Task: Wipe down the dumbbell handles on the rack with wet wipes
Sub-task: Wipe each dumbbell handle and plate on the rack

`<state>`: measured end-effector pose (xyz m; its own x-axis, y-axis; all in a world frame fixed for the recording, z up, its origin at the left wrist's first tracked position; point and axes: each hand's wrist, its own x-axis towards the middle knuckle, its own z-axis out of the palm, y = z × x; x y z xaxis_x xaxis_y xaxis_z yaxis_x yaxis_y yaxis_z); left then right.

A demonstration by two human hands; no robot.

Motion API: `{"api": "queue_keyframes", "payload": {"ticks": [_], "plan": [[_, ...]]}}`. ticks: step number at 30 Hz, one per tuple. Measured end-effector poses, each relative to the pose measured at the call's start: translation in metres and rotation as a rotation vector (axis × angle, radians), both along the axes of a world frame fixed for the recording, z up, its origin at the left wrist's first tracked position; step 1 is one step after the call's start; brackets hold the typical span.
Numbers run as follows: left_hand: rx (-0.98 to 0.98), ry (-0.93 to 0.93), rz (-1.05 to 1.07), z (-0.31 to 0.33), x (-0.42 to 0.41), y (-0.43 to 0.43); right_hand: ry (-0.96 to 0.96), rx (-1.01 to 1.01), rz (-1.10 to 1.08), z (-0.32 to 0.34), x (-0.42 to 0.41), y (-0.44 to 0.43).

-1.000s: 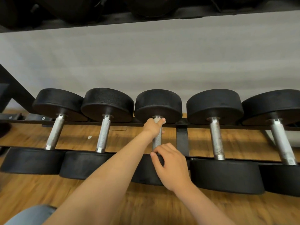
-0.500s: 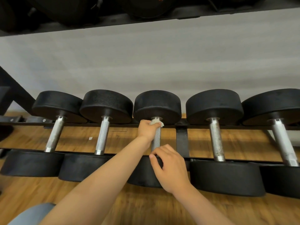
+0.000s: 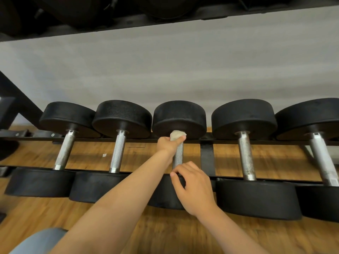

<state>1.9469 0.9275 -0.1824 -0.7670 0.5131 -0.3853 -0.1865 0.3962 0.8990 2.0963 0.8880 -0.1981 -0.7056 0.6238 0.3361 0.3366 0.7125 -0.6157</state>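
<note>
Several black dumbbells with steel handles lie side by side on a low black rack. My left hand grips a crumpled whitish wet wipe around the far end of the middle dumbbell's handle, just below the far weight head. My right hand rests on the near weight head of the same dumbbell, fingers curled at the handle's near end.
Neighbouring handles stand left and right of the middle one. An upper rack shelf with dark weights hangs overhead. Behind is a grey wall; below is a wooden floor. My knee in blue fabric shows at lower left.
My left hand slid up the middle handle to its far end, and the wipe now bunches out above my fingers. My right hand stayed on the near weight head.
</note>
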Motion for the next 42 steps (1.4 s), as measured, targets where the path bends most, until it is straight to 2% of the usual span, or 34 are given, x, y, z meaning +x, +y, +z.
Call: {"api": "queue_keyframes", "payload": {"ticks": [8, 14, 19, 22, 26, 29, 31, 33, 38, 42], "plan": [[0.031, 0.012, 0.012, 0.007, -0.005, 0.005, 0.007, -0.011, -0.001, 0.000, 0.000, 0.001], [0.060, 0.207, -0.042, 0.002, -0.015, -0.008, 0.015, -0.019, 0.011, 0.000, 0.001, 0.000], [-0.011, 0.057, -0.145, 0.013, -0.014, -0.001, 0.004, -0.012, 0.005, 0.000, 0.001, 0.001], [0.046, 0.002, -0.159, 0.009, -0.009, -0.008, -0.017, -0.023, 0.010, 0.001, 0.001, 0.001], [0.157, -0.160, -0.141, 0.014, -0.006, -0.017, -0.009, -0.004, 0.008, 0.001, 0.000, 0.001], [0.168, -0.221, -0.208, 0.015, -0.004, -0.017, -0.026, -0.008, 0.018, 0.001, 0.000, 0.002], [0.200, -0.251, -0.165, 0.012, -0.004, -0.018, -0.029, -0.007, 0.021, 0.001, 0.000, 0.002], [0.232, -0.235, -0.105, 0.010, -0.005, -0.020, -0.029, -0.010, 0.022, 0.001, 0.000, 0.001], [0.141, -0.066, -0.058, 0.008, -0.012, -0.014, -0.023, -0.006, 0.031, 0.001, 0.000, 0.002], [0.092, -0.098, -0.005, 0.008, -0.013, -0.003, -0.016, -0.013, 0.033, 0.001, 0.000, 0.002]]}}
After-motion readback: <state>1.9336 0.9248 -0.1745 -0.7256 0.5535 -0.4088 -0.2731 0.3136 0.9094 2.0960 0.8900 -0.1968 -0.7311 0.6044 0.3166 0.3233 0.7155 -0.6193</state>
